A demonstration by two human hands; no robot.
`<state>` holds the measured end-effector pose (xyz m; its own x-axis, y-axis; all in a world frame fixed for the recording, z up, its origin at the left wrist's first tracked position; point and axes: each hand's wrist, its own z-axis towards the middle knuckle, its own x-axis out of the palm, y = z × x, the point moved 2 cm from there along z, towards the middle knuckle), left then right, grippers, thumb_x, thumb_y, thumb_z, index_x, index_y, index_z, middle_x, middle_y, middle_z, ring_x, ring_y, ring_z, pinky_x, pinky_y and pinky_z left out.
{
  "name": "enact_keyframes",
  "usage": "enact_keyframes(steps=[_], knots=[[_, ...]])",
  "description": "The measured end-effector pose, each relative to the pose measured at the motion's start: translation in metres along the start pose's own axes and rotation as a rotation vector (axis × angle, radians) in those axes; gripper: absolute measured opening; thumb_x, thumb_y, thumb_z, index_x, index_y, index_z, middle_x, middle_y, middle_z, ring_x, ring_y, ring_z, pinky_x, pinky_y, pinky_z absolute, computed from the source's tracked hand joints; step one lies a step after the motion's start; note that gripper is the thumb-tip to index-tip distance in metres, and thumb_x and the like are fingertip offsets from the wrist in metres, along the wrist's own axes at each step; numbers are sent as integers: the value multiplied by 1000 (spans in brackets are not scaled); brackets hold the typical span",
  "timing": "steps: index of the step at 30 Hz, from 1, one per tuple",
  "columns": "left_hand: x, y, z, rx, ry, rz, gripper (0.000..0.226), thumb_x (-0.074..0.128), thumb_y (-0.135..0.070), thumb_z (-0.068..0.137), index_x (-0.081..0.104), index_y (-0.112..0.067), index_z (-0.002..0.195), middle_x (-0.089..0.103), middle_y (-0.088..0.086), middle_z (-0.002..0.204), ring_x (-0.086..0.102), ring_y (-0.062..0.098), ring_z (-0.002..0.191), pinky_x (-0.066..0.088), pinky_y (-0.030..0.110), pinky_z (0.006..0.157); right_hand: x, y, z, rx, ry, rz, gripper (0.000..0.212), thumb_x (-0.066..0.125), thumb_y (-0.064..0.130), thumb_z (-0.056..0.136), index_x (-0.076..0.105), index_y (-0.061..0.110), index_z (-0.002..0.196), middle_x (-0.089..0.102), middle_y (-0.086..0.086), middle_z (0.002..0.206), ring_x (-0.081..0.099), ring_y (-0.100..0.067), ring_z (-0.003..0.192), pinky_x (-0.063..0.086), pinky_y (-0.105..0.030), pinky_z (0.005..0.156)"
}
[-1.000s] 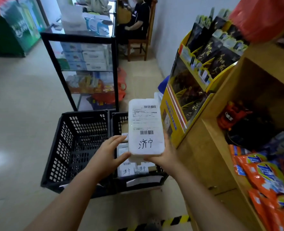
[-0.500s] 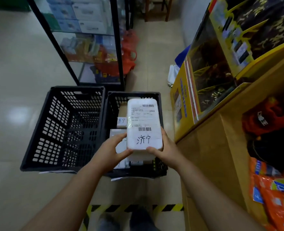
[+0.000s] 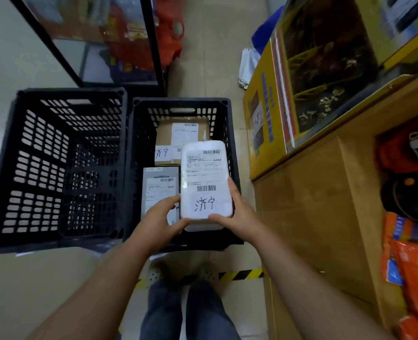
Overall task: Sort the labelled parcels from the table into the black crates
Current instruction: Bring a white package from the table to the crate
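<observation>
1. Held item: a white parcel (image 3: 206, 182) wrapped in clear film, label side up. The label carries two barcodes, printed text, and handwritten characters near its lower edge.
2. Left hand (image 3: 160, 220): closed on the near-left corner of the white parcel, thumb on the label face, fingers curled under the left edge.
3. Right hand (image 3: 238, 212): closed on the near-right edge of the same parcel, thumb across the near end, fingers along the right side.
4. Parcel position: held above the right black crate (image 3: 139, 168), over its near-right part, and not resting on its contents.
5. Right black crate contents: a brown cardboard box (image 3: 165, 136) at the far end, bearing a white label and a slip with the same handwritten characters; a grey parcel (image 3: 160, 190) at the near-left, bearing a barcode label and partly covered by the left hand.
6. Left black crate (image 3: 55, 168): stands touching the right crate on its left side. Only its perforated walls and floor are visible inside.
7. Surroundings: both crates stand on a light tiled floor (image 3: 14, 57). A black-framed glass cabinet (image 3: 119, 45) stands at the far side. A wooden shelf unit (image 3: 325, 204) stands at the right, with a yellow display box (image 3: 264, 119) on top and orange packets (image 3: 414, 278) in a lower compartment.
8. Yellow-and-black tape (image 3: 242, 274) runs across the floor by the person's shoes (image 3: 158, 273).
</observation>
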<state>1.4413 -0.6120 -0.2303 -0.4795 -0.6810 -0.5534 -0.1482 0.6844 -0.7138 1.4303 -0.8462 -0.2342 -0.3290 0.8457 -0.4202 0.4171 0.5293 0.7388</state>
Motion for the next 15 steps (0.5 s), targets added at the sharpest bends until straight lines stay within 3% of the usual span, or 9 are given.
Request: enact_keyframes(steps=[4,6,8,11,15], knots=[[9,16,9,-27,31,-3,66,70,-44,84,40,-39,143,52,-15,137,47,1,116,44,29,97,12,-11,10,44,17,28,111,81,43,76,-4,73,140,45,32,135,47,9,119,38,-11,87],[12,22,15,-34,37,2,66,71,-43,84,41,-37,143,52,-13,137,46,2,116,42,28,96,17,-16,15,56,16,35,109,79,40,79,-8,77,133,42,33,133,45,5,119,35,-6,83],[13,28,20,-55,31,24,67,71,-42,84,42,-33,143,51,-10,140,47,7,121,42,30,99,23,-19,20,64,26,37,110,78,36,83,-10,68,141,38,27,139,40,3,123,33,-5,85],[13,40,25,-94,18,41,69,69,-43,85,40,-28,145,47,-8,144,46,11,126,39,31,103,34,-29,24,78,38,48,112,78,31,84,-8,50,154,29,15,156,35,-7,136,36,-26,105],[13,50,27,-97,-7,31,69,69,-44,85,40,-27,145,48,-7,143,46,11,125,36,26,99,45,-41,22,88,33,77,112,79,26,83,-5,52,153,32,11,156,36,-12,140,37,-45,115]])
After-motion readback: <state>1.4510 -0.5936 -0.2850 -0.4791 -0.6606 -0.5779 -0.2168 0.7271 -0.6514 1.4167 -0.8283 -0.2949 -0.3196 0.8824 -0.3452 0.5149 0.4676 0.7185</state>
